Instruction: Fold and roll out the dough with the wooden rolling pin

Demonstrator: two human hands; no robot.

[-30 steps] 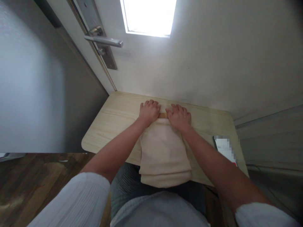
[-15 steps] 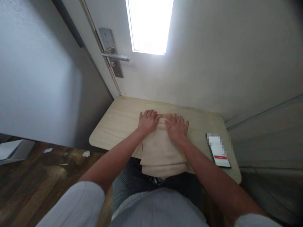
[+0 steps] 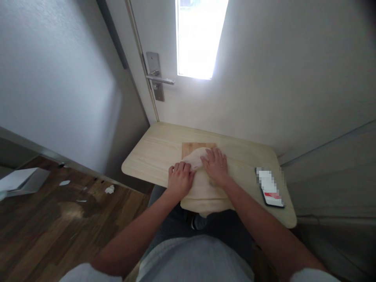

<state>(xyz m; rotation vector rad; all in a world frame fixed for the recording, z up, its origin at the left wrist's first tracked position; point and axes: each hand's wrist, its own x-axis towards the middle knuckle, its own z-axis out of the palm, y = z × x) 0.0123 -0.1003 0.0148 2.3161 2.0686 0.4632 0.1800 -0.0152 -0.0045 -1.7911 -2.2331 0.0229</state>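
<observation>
A cream-coloured cloth (image 3: pixel 205 188) lies over a wooden board (image 3: pixel 194 147) at the near side of a small table, and its near end hangs past the table's edge. Only the board's far strip shows; the cloth covers the rest. My left hand (image 3: pixel 180 178) is at the cloth's left side, its fingers bent and closed on the fabric. On the far right part of the cloth rests my right hand (image 3: pixel 216 164), fingers spread and pressing down. Under my palms the fabric is hidden.
The pale wooden table (image 3: pixel 158 145) stands against a door with a metal handle (image 3: pixel 161 80). A phone (image 3: pixel 272 192) lies near its right edge. Bits of paper (image 3: pixel 109 189) and a white box (image 3: pixel 23 182) are on the wooden floor at left.
The cloth's far edge has come toward me and turned rounded, baring more of the board. My left hand has moved nearer with it; my right hand has shifted slightly. The view has turned a little.
</observation>
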